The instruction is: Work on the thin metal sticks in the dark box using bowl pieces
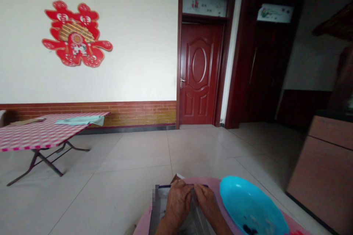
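Observation:
A shallow tray-like box [162, 205] with a dark blue rim sits low in the view on a pink round table [146, 222]. My left hand [178, 202] and my right hand [206, 199] meet over its far edge, their fingers bent and closed close together. Something thin and clear, like plastic film [196, 218], runs down between them inside the box. What the fingertips pinch is hidden by the hands. Right of my right hand stands a blue plastic basin [248, 194] with small dark and pale bits at its bottom.
Red bits [296, 232] lie at the table's lower right edge. To the left stands a folding table [35, 132] with a checked cover and a pale green cloth [82, 120]. A brown cabinet [325, 169] is at the right, and a red door [200, 73] ahead.

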Demonstrator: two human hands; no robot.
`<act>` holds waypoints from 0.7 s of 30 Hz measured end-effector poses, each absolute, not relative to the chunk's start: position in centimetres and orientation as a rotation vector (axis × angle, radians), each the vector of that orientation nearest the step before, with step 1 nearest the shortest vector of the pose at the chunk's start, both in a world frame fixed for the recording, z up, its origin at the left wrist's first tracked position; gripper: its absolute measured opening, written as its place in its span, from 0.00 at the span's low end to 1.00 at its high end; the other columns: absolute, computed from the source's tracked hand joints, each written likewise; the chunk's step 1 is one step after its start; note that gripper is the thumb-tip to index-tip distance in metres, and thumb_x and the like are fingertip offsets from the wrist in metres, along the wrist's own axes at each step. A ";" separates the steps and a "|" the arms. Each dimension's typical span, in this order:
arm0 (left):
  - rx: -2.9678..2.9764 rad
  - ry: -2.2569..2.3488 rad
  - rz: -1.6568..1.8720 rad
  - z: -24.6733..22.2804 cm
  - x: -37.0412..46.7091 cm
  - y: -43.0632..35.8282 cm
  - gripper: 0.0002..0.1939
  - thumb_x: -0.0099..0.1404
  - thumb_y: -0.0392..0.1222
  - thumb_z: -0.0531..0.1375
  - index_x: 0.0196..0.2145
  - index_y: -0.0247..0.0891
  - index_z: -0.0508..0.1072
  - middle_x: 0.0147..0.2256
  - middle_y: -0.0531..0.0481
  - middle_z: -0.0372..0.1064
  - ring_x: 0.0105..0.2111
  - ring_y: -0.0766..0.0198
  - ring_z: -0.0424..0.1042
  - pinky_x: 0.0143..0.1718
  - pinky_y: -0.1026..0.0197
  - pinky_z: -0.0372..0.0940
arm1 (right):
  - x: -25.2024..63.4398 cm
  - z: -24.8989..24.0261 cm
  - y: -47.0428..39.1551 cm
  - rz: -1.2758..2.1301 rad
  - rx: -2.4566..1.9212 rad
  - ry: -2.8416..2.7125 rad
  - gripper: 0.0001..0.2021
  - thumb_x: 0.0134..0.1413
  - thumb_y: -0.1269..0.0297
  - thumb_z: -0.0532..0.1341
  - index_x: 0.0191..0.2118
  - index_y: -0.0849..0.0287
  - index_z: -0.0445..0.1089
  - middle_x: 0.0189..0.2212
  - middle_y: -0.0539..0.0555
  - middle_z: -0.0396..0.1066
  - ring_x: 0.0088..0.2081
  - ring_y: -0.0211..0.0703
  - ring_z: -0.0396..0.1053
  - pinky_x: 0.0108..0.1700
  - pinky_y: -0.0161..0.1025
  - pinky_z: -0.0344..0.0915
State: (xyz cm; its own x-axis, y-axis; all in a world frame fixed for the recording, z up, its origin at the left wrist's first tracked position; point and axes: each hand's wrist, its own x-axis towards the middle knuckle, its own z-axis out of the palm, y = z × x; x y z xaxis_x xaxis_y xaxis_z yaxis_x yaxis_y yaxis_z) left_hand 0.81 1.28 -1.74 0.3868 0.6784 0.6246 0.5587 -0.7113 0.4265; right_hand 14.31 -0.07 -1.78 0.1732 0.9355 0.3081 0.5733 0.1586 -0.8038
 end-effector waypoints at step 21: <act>2.551 1.088 1.365 -2.6 0.5 1.7 0.12 0.66 0.34 0.49 0.37 0.39 0.72 0.35 0.47 0.72 0.37 0.60 0.70 0.44 0.53 0.65 | 14.6 -2.4 0.0 0.309 -1.592 -1.604 0.23 0.57 0.53 0.42 0.25 0.57 0.69 0.26 0.58 0.74 0.29 0.44 0.69 0.33 0.36 0.61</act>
